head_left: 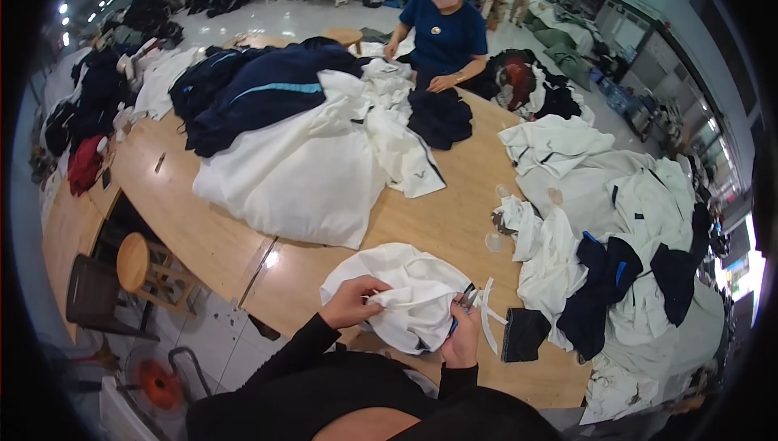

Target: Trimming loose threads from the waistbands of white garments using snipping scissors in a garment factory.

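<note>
A white garment (409, 283) with a dark trim lies bunched on the table in front of me. My left hand (354, 301) is closed on its left side, pinching a fold of the cloth between thumb and fingers. At the garment's right edge, my right hand (460, 338) is wrapped round small metal thread snips (466, 300) with some blue by the grip. Their blades point up beside the dark trim. Just right of that hand lie thin white fabric strips (489, 315) and a folded dark cloth piece (524, 335).
A large white cloth heap (300, 173) and navy garments (275, 88) cover the table's far side. More white garments (640, 190) pile up at the right. Across the table a person in blue (444, 32) handles a dark garment (440, 117). A wooden stool (135, 261) stands at left.
</note>
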{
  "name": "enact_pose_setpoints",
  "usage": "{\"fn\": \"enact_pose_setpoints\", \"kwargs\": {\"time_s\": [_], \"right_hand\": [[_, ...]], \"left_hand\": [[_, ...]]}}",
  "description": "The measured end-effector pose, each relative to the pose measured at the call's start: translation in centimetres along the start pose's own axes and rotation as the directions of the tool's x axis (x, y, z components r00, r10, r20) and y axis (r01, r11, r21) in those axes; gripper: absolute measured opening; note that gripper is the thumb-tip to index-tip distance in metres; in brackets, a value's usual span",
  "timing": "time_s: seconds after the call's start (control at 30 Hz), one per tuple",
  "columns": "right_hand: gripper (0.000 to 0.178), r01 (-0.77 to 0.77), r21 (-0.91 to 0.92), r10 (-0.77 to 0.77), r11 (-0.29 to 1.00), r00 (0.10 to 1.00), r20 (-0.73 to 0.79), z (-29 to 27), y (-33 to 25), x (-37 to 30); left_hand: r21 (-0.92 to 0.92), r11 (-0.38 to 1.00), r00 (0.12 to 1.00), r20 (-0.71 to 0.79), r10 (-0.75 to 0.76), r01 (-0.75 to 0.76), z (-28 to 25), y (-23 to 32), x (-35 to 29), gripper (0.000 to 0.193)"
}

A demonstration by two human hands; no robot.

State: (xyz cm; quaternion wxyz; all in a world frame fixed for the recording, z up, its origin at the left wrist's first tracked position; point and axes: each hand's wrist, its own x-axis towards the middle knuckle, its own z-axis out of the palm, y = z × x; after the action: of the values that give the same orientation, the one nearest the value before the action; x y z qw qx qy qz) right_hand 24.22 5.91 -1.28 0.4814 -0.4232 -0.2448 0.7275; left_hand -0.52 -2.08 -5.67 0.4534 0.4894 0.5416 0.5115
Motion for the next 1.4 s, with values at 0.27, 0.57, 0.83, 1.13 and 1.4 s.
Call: {"fn": "enact_pose_setpoints", "kwargs": {"time_s": [0.27, 0.57, 0.83, 1.13, 1.4], "right_hand": [[0.015, 0.223, -0.451, -0.089, 0.864, 0.95, 0.3, 1.1, -1.6, 0.9], [0.015, -0.08, 0.298, 0.038, 0.951, 0.989, 0.144, -2.1, -7.6, 4.2], [0.016, -0.002, 0.07, -0.01, 0.998, 0.983, 0.182, -2.5, -9.0, 1.0], [0.025, -0.082, -0.021, 0.084, 0.996, 0.994, 0.069, -6.9, -4.2, 0.1], [0.024, -0.064, -0.02, 0.064, 0.998, 0.998, -0.01, -7.0, -4.6, -1.4]], "left_hand": [[-0.64, 0.766, 0.783, -0.448, -0.432, 0.057, -6.1, -1.0, 0.8, 0.032], [-0.914, 0.245, 0.944, 0.291, -0.156, 0.323, -5.8, 8.2, 2.2, 0.031], [-0.966, 0.2, 0.981, 0.136, -0.137, 0.162, -5.1, 2.4, 2.7, 0.043], [-0.925, 0.354, 0.92, -0.013, -0.391, 0.138, -4.2, 0.6, -0.5, 0.027], [-0.845, 0.517, 0.941, -0.051, -0.333, 0.137, -3.7, 0.9, -1.2, 0.029]]}}
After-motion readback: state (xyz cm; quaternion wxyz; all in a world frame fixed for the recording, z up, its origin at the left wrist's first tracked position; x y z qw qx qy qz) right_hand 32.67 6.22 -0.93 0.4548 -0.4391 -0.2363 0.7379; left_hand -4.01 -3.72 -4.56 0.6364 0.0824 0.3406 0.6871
